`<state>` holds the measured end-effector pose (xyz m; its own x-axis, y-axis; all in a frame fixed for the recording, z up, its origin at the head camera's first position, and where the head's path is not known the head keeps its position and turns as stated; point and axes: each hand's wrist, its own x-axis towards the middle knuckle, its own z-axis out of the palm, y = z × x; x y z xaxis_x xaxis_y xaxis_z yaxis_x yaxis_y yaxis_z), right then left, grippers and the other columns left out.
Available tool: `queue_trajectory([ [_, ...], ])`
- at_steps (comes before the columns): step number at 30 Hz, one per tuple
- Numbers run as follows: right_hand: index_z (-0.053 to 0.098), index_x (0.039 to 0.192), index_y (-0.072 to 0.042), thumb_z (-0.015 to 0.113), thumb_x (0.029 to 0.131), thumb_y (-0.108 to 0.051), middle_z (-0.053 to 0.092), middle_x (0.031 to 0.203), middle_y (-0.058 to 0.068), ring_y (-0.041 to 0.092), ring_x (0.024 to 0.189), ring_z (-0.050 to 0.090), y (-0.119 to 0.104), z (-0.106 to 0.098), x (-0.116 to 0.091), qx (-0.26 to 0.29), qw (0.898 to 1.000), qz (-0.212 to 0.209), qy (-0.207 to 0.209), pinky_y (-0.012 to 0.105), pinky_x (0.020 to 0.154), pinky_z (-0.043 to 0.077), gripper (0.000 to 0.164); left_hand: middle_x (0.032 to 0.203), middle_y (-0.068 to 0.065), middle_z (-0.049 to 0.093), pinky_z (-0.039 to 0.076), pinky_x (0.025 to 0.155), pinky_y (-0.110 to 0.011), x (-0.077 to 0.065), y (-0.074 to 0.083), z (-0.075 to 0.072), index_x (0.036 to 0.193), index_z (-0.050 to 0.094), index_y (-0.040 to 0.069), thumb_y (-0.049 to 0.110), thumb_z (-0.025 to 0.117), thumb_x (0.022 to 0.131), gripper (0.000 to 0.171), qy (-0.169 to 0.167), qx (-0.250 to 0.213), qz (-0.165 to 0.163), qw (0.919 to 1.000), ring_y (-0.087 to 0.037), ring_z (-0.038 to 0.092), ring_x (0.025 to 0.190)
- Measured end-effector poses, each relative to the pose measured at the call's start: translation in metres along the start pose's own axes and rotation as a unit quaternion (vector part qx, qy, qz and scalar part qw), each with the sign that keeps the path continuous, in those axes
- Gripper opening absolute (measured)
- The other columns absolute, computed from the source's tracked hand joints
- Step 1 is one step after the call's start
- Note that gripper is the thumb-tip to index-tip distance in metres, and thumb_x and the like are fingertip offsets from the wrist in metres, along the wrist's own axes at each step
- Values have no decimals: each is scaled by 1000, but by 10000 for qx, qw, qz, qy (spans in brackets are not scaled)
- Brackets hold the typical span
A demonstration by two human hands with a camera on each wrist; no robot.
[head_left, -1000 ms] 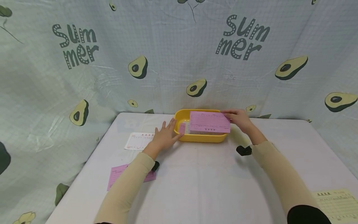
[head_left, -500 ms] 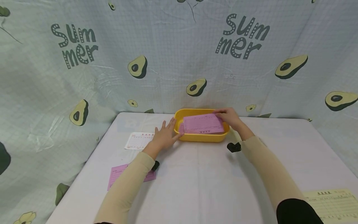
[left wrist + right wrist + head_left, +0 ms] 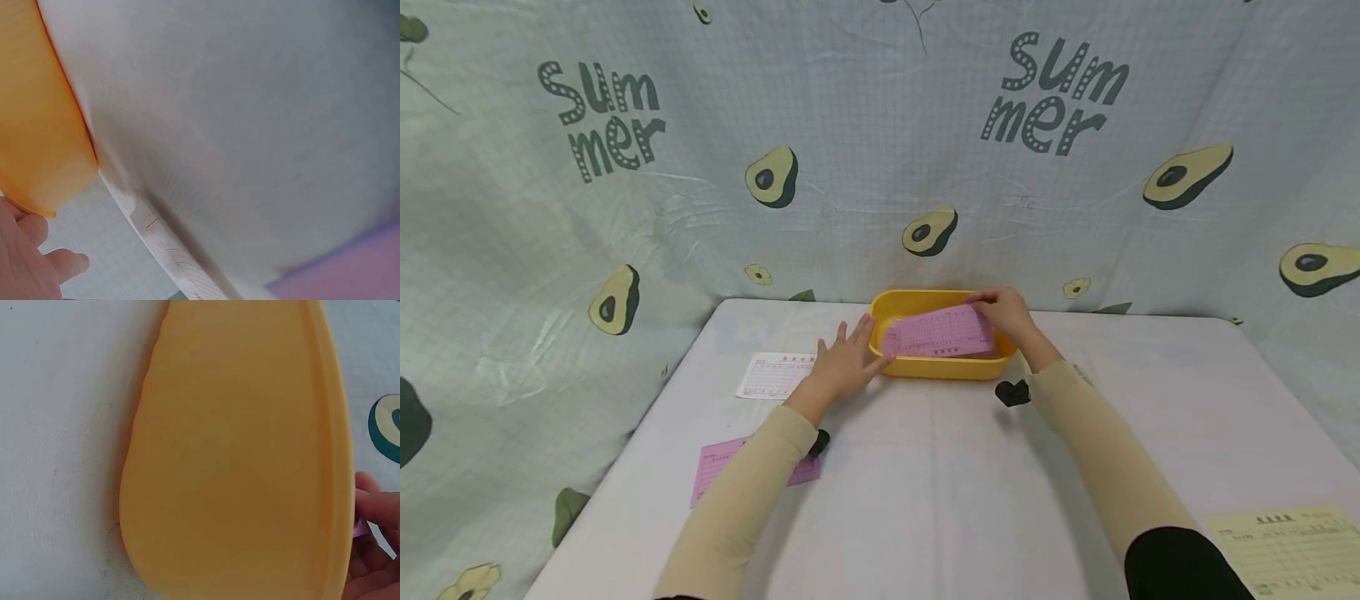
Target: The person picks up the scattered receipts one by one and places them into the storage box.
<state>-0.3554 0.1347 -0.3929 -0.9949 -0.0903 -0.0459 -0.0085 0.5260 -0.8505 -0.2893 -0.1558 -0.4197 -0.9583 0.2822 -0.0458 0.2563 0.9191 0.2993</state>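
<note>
A yellow plastic basket (image 3: 936, 367) stands at the back of the table, with pink printed slips (image 3: 943, 332) inside it. My right hand (image 3: 1003, 312) reaches over its right end and pinches the top pink slip at its upper right corner; in the right wrist view a bit of pink shows by the fingers (image 3: 381, 506), behind the basket's wall. With fingers spread, my left hand (image 3: 842, 362) rests against the basket's left end. The left wrist view has those fingers (image 3: 34, 228) at the basket's rim (image 3: 44, 209).
Left of the basket lies a white slip with red print (image 3: 775, 375), partly behind the left hand. A pink slip (image 3: 718, 467) lies under the left forearm. At the front right is a pale yellow printed sheet (image 3: 1292, 546). A patterned curtain (image 3: 850, 125) hangs behind the table.
My right hand has moved left and lowered the pink slip from above the basket's right rim down into the basket. The left hand has stayed at the left end.
</note>
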Motion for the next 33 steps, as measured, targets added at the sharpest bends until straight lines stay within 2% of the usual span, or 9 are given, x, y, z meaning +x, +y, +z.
queue_trajectory([
  [4, 64, 133, 3, 49, 108, -6, 59, 136, 24, 37, 120, 58, 0, 1, 1, 142, 9999, 70, 42, 43, 108, 46, 31, 172, -4, 6, 10, 115, -73, 0, 1, 0, 166, 11, 10, 63, 43, 103, 88, 25, -11, 6, 10000, -44, 8, 154],
  [9, 62, 135, 3, 49, 106, -1, 59, 137, 22, 37, 118, 60, 2, 2, 3, 178, 9996, 101, -190, 44, 108, 47, 32, 172, -4, 6, 10, 116, -73, 0, 3, -1, 166, 10, 11, 64, 44, 103, 89, -2, -35, -52, 10000, -43, 7, 155],
  [19, 61, 135, 5, 50, 107, -2, 58, 137, 25, 39, 120, 60, 0, -2, -2, 36, 9989, -325, -325, 45, 107, 47, 31, 172, -4, 6, 10, 116, -72, -1, 3, 0, 166, 10, 11, 64, 43, 103, 88, -2, -24, -75, 10000, -42, 7, 155],
  [28, 61, 133, 9, 51, 107, -2, 59, 133, 28, 43, 119, 60, -2, -17, -9, 93, 9971, -680, -315, 48, 105, 48, 30, 172, -4, 6, 8, 115, -73, -1, 3, -1, 166, 9, 11, 64, 44, 103, 89, 0, -65, -35, 10000, -43, 6, 155],
  [33, 61, 132, 10, 51, 107, -3, 59, 134, 30, 44, 119, 60, -6, -27, -19, 109, 9952, -905, -346, 50, 103, 48, 30, 172, -5, 6, 10, 115, -74, -1, 2, 0, 166, 10, 10, 63, 42, 104, 88, 29, -14, 10, 10000, -44, 7, 154],
])
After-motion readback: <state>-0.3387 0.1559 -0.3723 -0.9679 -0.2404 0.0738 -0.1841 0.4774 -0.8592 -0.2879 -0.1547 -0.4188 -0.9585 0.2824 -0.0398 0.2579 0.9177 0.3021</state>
